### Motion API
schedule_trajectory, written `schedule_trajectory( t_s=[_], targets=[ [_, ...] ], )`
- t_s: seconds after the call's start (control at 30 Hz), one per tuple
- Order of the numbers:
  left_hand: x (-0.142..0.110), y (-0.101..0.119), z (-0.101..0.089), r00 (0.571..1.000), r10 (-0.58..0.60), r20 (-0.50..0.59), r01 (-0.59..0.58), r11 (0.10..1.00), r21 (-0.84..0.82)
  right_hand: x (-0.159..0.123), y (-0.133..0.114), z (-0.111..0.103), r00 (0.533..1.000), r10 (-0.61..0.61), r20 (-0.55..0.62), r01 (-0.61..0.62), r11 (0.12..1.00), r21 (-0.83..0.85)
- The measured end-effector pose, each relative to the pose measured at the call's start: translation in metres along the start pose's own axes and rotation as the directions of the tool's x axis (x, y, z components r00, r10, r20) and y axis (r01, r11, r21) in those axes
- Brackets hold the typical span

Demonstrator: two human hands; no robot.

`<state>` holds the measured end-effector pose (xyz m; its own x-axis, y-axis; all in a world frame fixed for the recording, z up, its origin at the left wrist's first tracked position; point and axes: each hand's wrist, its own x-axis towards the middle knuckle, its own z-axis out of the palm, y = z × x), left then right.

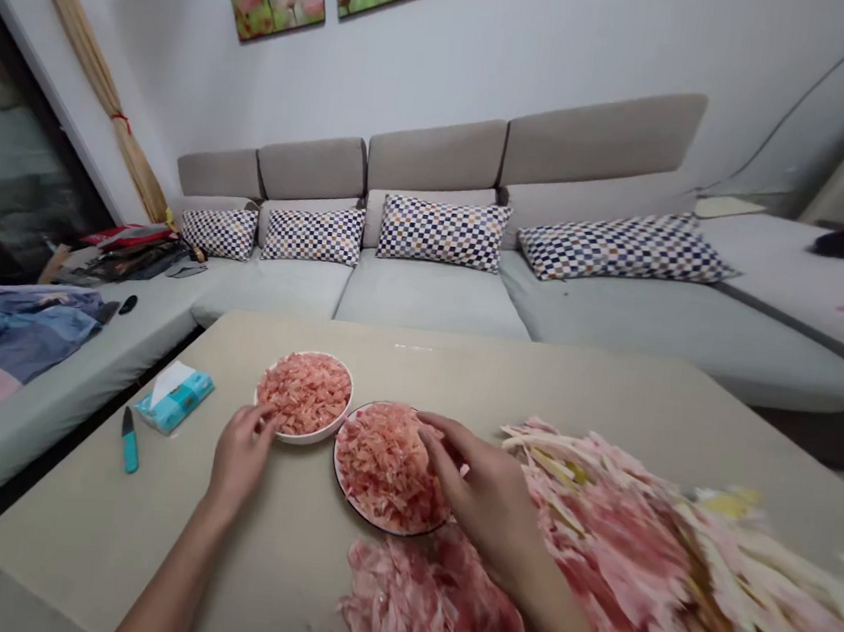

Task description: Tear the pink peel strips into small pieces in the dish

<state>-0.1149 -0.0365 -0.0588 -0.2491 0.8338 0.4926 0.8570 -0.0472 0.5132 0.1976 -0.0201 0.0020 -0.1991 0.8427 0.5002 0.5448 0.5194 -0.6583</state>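
Observation:
A white bowl (309,438) heaped with small pink pulp pieces (307,390), which look like pomelo flesh, stands on the table. My left hand (244,443) is at the bowl's left side, fingers loosely bent and apart at the rim, with nothing seen in them. Just right of the bowl is a dark-rimmed plate (339,475) piled with the same pink pulp (392,462). My right hand (484,478) reaches over the plate's right edge, its thumb and fingertips against the heap. Pink membrane scraps (429,598) lie under my right forearm.
Peels and membranes (638,560) with yellow-green rind cover the table's right side. On the left lie a teal-handled knife (130,446) and a tissue pack (176,398). A sofa (432,292) with checkered cushions runs behind the table (275,562).

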Motion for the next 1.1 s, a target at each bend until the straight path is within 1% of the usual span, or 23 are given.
schedule_trajectory(
  t_s=[0.07,0.13,0.2,0.3,0.43,0.57,0.67,0.73,0.8,0.87,0.9,0.97,1.03,1.1],
  targets=[
    [0.018,-0.017,-0.005,0.999,-0.044,-0.02,0.045,0.998,0.032,0.0,-0.002,0.003,0.998,-0.053,-0.028,0.053,0.999,-0.005],
    [0.034,-0.028,-0.006,0.996,-0.084,-0.014,0.084,0.995,0.059,0.0,-0.003,0.007,0.995,-0.096,-0.025,0.096,0.995,-0.007],
    [0.046,-0.035,-0.003,0.992,-0.125,-0.002,0.125,0.989,0.075,0.0,-0.003,0.009,0.994,-0.11,0.002,0.11,0.994,-0.007],
    [0.058,-0.039,0.003,0.983,-0.185,0.011,0.184,0.98,0.071,0.0,-0.001,0.011,0.993,-0.112,0.026,0.112,0.994,-0.001],
    [0.063,-0.04,0.002,0.976,-0.217,0.026,0.217,0.976,0.002,0.0,0.003,0.011,0.992,-0.117,0.042,0.116,0.993,0.007],
    [0.054,-0.035,-0.006,0.978,-0.205,0.031,0.208,0.968,-0.14,-0.001,0.004,0.012,0.993,-0.104,0.046,0.104,0.994,0.015],
    [0.039,-0.02,-0.004,0.982,-0.182,0.04,0.186,0.939,-0.289,-0.002,0.002,0.016,0.994,-0.094,0.056,0.092,0.995,0.044],
    [0.024,-0.002,0.003,0.986,-0.154,0.064,0.167,0.908,-0.384,-0.003,0.0,0.021,0.993,-0.09,0.076,0.085,0.994,0.075],
    [0.007,0.021,0.013,0.989,-0.11,0.098,0.143,0.877,-0.46,-0.006,-0.002,0.026,0.992,-0.074,0.105,0.062,0.992,0.109],
    [-0.011,0.046,0.023,0.99,-0.046,0.132,0.109,0.843,-0.527,-0.011,-0.004,0.032,0.992,-0.023,0.126,0.004,0.989,0.15],
    [-0.02,0.058,0.027,0.99,0.021,0.137,0.061,0.821,-0.567,-0.015,-0.005,0.035,0.991,0.016,0.135,-0.04,0.984,0.174],
    [-0.036,0.077,0.033,0.983,0.14,0.115,-0.047,0.809,-0.586,-0.024,-0.006,0.04,0.98,0.099,0.17,-0.139,0.959,0.245],
    [-0.048,0.088,0.038,0.969,0.227,0.1,-0.122,0.789,-0.602,-0.035,-0.005,0.045,0.964,0.175,0.201,-0.233,0.92,0.316],
    [-0.055,0.092,0.044,0.95,0.284,0.126,-0.141,0.757,-0.639,-0.045,-0.002,0.049,0.947,0.255,0.196,-0.313,0.872,0.377]
  ],
)
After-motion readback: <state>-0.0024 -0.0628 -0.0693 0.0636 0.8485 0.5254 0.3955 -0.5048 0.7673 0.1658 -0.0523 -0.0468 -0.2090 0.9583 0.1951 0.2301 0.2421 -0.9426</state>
